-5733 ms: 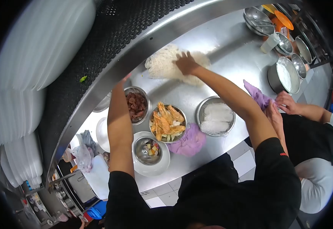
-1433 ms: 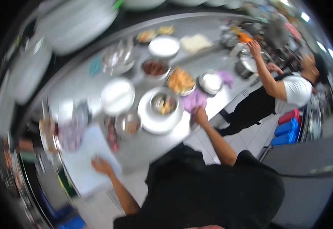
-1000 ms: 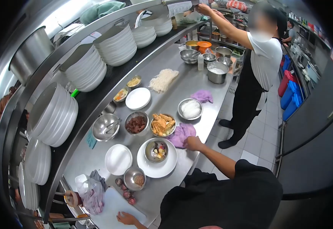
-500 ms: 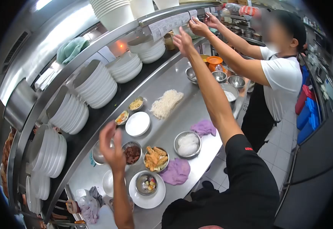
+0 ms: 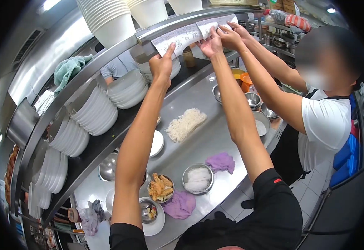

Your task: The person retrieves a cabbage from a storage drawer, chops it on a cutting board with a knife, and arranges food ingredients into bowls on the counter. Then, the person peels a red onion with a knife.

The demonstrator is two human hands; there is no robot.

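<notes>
A row of printed paper order slips [image 5: 186,36] hangs from the steel shelf rail, its lower edge tilted out toward me. My left hand [image 5: 161,64] pinches the slips' left end, thumb on the front. Farther right, my right hand [image 5: 211,45] has its fingers closed at the lower edge of the same slips; part of the grip is hidden. Right beside it, a co-worker's two hands [image 5: 231,38] are at the right end of the row.
White bowls [image 5: 94,108] stand stacked along the dark shelf. On the steel counter lie white noodles [image 5: 186,125], a bowl of fried pieces [image 5: 161,187], a bowl of white noodles [image 5: 198,179] and purple cloths [image 5: 180,205]. The co-worker [image 5: 323,112] stands close on my right.
My left hand has risen from above the counter bowls to the slips and taken hold. My right hand has closed on them too. The slips now tilt outward; the co-worker has leaned nearer.
</notes>
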